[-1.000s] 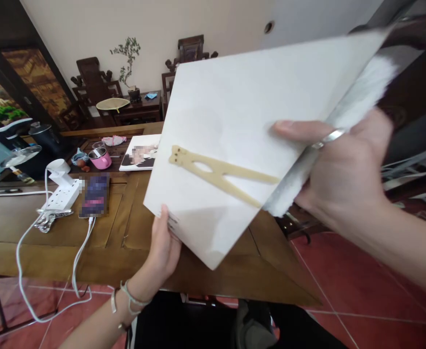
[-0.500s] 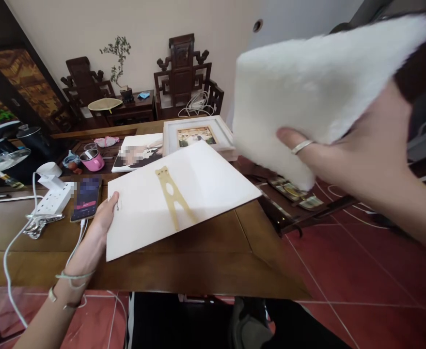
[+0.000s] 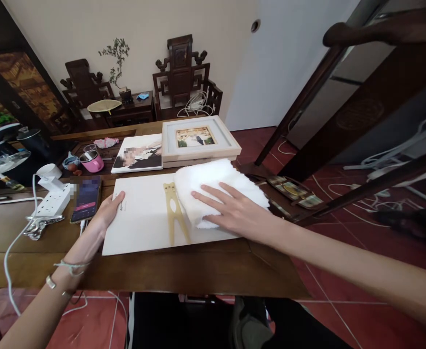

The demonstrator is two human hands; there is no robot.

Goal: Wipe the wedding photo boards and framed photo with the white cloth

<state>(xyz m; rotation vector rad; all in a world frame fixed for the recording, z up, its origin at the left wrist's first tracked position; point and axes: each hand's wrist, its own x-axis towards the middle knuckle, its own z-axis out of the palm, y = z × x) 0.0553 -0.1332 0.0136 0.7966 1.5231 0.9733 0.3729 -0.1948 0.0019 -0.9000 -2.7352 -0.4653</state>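
A flat white board [image 3: 143, 215] with a yellow, long-legged animal figure [image 3: 172, 213] on it lies at the front of the wooden table. My left hand [image 3: 107, 212] grips the board's left edge, thumb on top and the other fingers hidden beneath. On the board's right part rests a fluffy white cloth [image 3: 213, 172]. My right hand [image 3: 234, 211] lies flat on this cloth, fingers spread, pressing it against the board beside the figure.
Behind the board are a framed picture [image 3: 230, 140] and a photo panel [image 3: 125, 162]. To the left are a phone [image 3: 87, 194], a power strip [image 3: 55, 201] with cables, a silver clip [image 3: 40, 225] and a pink mug [image 3: 94, 162]. A dark wooden chair [image 3: 300, 116] stands at right.
My right hand has come down and left with the cloth, from the air onto the board. The board, tilted up before, now lies lower and flatter in my left hand.
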